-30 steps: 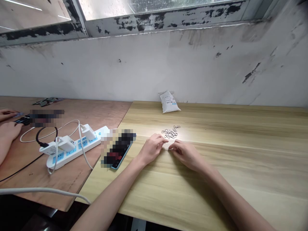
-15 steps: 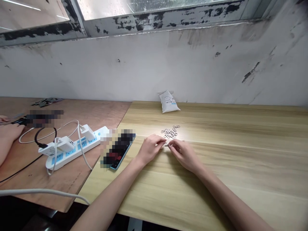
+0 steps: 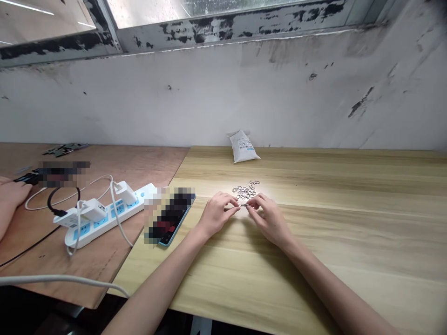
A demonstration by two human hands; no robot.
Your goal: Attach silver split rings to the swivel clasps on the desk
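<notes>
My left hand (image 3: pixel 216 215) and my right hand (image 3: pixel 267 217) rest close together on the light wooden table (image 3: pixel 349 223). Their fingertips pinch one small metal piece (image 3: pixel 242 204) between them, both hands closed on it. Just beyond the fingers lies a small heap of shiny metal rings (image 3: pixel 245 189). A small white packet (image 3: pixel 242 147) leans near the wall behind the heap.
A phone (image 3: pixel 171 216) lies left of my left hand. On the brown table, a white and blue power strip (image 3: pixel 104 216) carries chargers and cables. Another person's hand (image 3: pixel 10 200) shows at the far left edge. The wall stands right behind the tables.
Both hands have crept a little forward towards the heap of rings and closed in on each other, with the small metal piece now pinched between the fingertips of both.
</notes>
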